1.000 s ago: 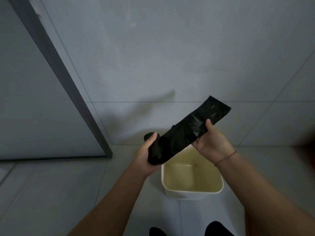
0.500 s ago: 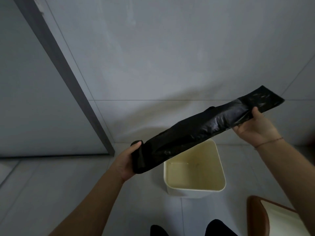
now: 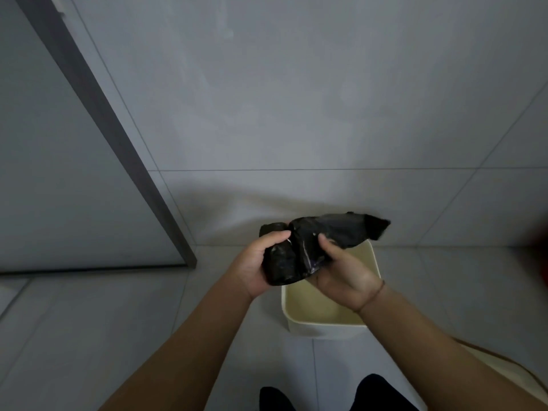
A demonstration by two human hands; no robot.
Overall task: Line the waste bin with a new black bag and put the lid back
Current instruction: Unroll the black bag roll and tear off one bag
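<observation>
Person stands over the waste bin (image 3: 299, 318), cream, square, open-topped, on the tiled floor near the wall w/ nothing lining it. Both hands are up above its far-left corner. Left hand (image 3: 255, 271) has fingers curled around the roll of black bags (image 3: 280, 262), thumb on top. Right hand (image 3: 341, 275) pinches the loose black bag (image 3: 335, 231) just beside the roll, thumb pressing the film; the free end sticks out to the right over the bin's back rim. Bag is folded flat, not opened. Looks like the tear-off step, so task is early: no liner in, lid not on. A rounded brown-edged piece (image 3: 504, 372) at lower right may be the lid, can't tell for sure. Risks: pulling w/o finding the perforation could stretch or rip the thin film mid-bag, leaving a liner w/ a hole. A loose left grip could let the roll spin out extra bags or drop into the bin. Slippery film may also slide from the right pinch.
</observation>
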